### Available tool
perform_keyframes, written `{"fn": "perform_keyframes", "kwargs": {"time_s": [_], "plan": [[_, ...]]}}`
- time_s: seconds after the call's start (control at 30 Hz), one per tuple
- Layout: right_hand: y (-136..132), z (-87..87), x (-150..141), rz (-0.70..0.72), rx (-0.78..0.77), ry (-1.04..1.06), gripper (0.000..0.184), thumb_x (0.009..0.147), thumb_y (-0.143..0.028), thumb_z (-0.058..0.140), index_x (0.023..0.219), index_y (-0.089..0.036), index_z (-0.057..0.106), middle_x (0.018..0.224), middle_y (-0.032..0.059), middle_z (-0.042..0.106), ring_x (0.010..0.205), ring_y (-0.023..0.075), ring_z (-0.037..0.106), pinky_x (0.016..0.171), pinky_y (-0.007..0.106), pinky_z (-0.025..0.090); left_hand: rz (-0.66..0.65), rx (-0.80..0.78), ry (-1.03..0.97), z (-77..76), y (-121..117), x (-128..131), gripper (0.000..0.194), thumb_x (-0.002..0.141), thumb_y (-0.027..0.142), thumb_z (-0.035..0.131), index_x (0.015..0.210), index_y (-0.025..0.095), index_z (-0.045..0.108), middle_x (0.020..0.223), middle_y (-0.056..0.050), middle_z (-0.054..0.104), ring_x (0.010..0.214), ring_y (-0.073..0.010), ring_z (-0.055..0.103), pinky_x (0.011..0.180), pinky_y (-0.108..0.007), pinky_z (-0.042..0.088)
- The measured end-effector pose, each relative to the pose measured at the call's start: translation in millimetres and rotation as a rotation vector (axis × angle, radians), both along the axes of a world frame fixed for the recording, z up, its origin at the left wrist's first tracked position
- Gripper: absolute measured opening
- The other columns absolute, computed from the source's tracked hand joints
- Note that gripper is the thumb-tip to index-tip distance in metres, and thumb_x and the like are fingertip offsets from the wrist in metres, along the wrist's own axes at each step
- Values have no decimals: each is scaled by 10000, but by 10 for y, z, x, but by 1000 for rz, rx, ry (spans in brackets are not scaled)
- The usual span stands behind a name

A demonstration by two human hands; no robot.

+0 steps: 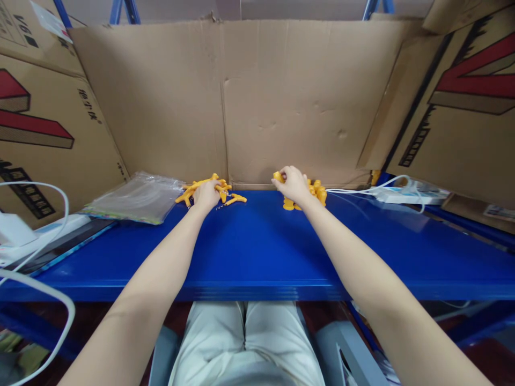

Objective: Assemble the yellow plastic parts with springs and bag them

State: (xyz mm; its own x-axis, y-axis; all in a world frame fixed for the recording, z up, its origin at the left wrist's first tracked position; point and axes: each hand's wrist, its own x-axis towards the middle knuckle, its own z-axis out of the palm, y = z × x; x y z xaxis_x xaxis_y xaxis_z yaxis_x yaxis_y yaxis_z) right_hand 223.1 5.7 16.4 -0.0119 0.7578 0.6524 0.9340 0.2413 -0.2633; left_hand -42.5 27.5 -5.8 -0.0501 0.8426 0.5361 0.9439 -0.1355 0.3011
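Clear plastic bags (pixel 137 199) are laid on the blue bench (pixel 249 252), just left of the pile of yellow branched pieces (pixel 188 192). That pile is partly covered by the left hand (pixel 207 195), its fingers turned down; whether a piece is gripped cannot be told. Fine chains are seen there, so neighbouring pieces could be dragged along if a chain were caught. A yellow T-shaped piece (pixel 237 199) is placed just right of the pile and could be nudged by that hand. Well right of the pile, a small yellow piece (pixel 278 176) is pinched between thumb and fingers of the right hand (pixel 295 183). Beneath it, stubby yellow pieces (pixel 321 193) are bunched; they could be toppled if the wrist were lowered.
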Motion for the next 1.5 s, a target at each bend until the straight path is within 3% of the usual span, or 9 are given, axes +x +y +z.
{"fn": "perform_keyframes", "kwargs": {"time_s": [0.2,0.33,0.47,0.6,0.73,0.93,1.13,1.27,1.5], "plan": [[50,6,118,6,-154,274,266,831,-334,545,1049,-191,598,1025,76,683,943,227,618,819,340,417,-7,70,42,-86,31,-111,497,838,208,515,1331,149,521,1250,-172,596,1162,-309,543,993,-438,408],[70,-103,104,5,-125,134,315,841,-300,528,1139,-208,577,1031,75,698,977,241,620,860,367,392,22,17,82,-173,80,-177,559,820,224,537,1368,143,465,1286,-180,554,1219,-342,474,1010,-475,379],[121,-230,84,9,-145,-82,249,861,-293,504,1064,-200,613,1014,83,704,991,256,613,910,409,347,11,-27,108,-233,122,-211,601,796,246,546,1389,231,445,1307,-145,529,1250,-358,430,1021,-497,358],[163,-322,105,-5,-201,-190,253,871,-277,493,1054,-185,641,1029,92,702,996,271,607,924,429,341,6,-30,76,-245,147,-218,538,801,269,543,1338,282,514,1287,-112,517,1242,-343,430,1043,-475,340],[164,-349,130,-52,-217,-230,292,875,-270,491,1099,-178,655,1042,117,696,1016,301,600,931,462,348,43,-17,34,-207,118,-205,446,811,242,530,1251,258,603,1215,-110,506,1186,-305,468,1036,-426,358],[124,-335,132,24,-233,-263,389,861,-295,555,1213,-134,599,1204,158,635,1186,322,517,1040,534,253,48,36,-16,-147,29,-183,373,801,160,536,1154,196,652,1114,-109,524,1124,-295,477,1004,-425,387],[35,-296,101,-18,-340,-293,419,835,-297,588,1226,-148,603,1264,168,591,1297,382,390,1067,600,155,49,65,-46,-151,15,-195,371,796,164,560,1155,215,641,1340,-97,433,1227,-319,403,1044,-455,344],[-8,-263,82,-28,-369,-300,406,846,-294,562,1227,-157,600,1278,162,576,1300,384,382,1073,609,131,111,-32,-24,-187,54,-177,421,828,184,536,1234,274,600,1505,-70,295,1374,-315,266,1113,-480,254],[-38,-243,61,-24,-387,-315,402,842,-270,549,1222,-143,585,1287,168,568,1303,394,373,1059,626,135,141,-131,-14,-182,68,-172,486,816,226,590,1298,263,543,1554,-103,207,1417,-341,179,1119,-539,180]]}}
